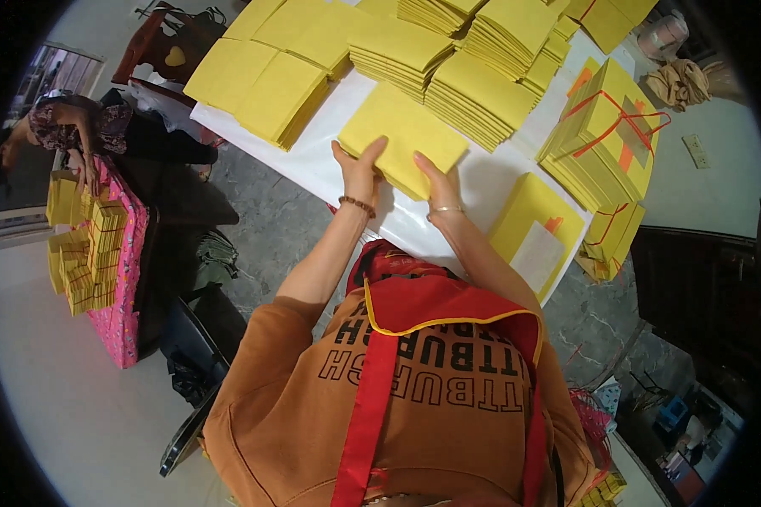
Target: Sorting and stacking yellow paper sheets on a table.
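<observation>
A stack of yellow paper pieces [404,133] lies at the near edge of the white-covered table [313,173], directly in front of me. My left hand [360,176] grips its near left side, thumb on top. At its near right corner my right hand [439,188] holds on in the same way, thumb along the edge. The fingers under the stack are mostly hidden. Just beyond it stand more yellow paper stacks [478,97], and another large pile [279,97] is on the left.
Tied yellow bundles with red string [609,127] stand on the right, beside a flat yellow piece with a pale sheet [537,253]. At far left, a person [76,127] bends over a pink-covered table [123,313] bearing tied yellow bundles. A dark chair [190,355] stands at my left.
</observation>
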{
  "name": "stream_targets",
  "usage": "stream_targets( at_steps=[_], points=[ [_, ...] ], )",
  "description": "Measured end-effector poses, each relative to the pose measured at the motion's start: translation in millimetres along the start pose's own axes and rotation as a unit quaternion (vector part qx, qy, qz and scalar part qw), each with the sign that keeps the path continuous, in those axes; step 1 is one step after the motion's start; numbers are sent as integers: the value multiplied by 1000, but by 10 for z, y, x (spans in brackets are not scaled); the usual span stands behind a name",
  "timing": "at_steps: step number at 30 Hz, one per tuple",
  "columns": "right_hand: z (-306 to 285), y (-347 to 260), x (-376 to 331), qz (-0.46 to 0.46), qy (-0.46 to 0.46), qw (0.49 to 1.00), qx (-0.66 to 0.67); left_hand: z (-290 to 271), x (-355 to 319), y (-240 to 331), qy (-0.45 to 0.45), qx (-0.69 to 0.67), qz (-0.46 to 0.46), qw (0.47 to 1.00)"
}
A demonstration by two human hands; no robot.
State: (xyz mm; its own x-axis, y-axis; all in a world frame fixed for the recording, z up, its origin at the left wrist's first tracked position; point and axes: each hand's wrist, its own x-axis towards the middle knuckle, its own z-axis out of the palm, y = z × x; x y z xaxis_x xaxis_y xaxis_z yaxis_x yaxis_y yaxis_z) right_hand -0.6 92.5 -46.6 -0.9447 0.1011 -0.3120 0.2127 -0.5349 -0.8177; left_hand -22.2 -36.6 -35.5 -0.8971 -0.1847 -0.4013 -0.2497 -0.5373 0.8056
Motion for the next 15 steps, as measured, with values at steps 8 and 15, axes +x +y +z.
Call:
stream_targets(
  at_steps=[8,15],
  points=[
    [235,-29,392,120,-56,981,-142,-61,970,96,103,-97,133,981],
    [346,-44,362,55,-97,980,-163,80,1102,94,110,-80,136,981]
  ],
)
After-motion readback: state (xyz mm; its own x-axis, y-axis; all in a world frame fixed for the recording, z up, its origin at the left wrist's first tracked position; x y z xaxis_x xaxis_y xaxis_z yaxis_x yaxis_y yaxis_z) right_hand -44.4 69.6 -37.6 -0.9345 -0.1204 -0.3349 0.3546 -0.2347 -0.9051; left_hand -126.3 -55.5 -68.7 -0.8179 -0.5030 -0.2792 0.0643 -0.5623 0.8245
